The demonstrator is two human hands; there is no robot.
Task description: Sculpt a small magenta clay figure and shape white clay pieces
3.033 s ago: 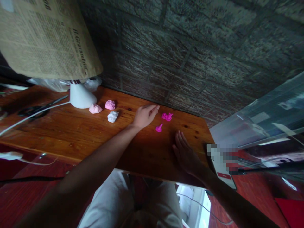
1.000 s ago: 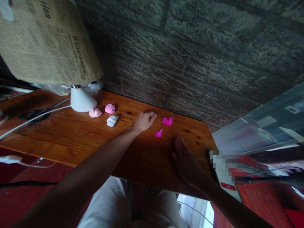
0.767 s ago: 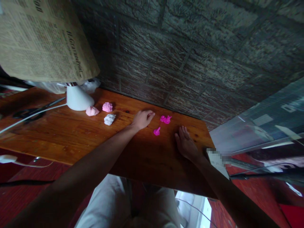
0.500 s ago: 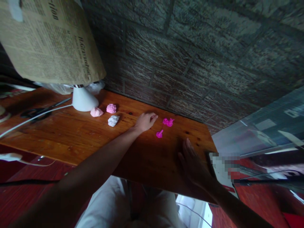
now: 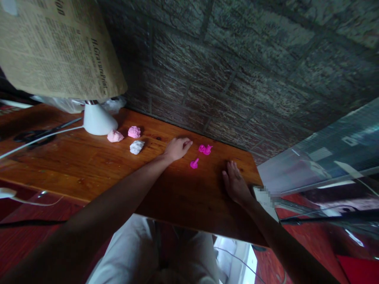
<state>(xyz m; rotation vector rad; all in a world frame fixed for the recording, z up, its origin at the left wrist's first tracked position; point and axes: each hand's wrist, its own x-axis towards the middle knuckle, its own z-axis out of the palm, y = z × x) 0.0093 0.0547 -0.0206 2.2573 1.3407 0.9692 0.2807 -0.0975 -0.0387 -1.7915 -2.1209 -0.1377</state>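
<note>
My left hand (image 5: 178, 149) rests on the wooden table (image 5: 183, 197) with its fingers curled in, and I see nothing in it. Just right of it lie a magenta clay-like figure (image 5: 205, 149), lumpy with small points, and a separate magenta piece (image 5: 194, 163) with a flat round base and a short stem. My right hand (image 5: 236, 182) lies palm down to the right of these pieces, fingers stretched out, holding nothing. Neither hand touches the magenta pieces. To the left sit a pale pink lump (image 5: 115, 136), a brighter pink lump (image 5: 134, 131) and a white lump (image 5: 137, 147).
A lamp (image 5: 99, 119) with a newsprint shade stands at the left, its white cable (image 5: 41, 139) crossing the table past dark-handled scissors (image 5: 35, 136). A brick-patterned wall (image 5: 189, 94) runs along the back. A flat, partly blurred-out object (image 5: 265, 200) lies at the right edge.
My right hand has moved slightly forward and turned flatter onto the table. My left hand and the clay-like pieces stay in place; the whole view has shifted a little.
</note>
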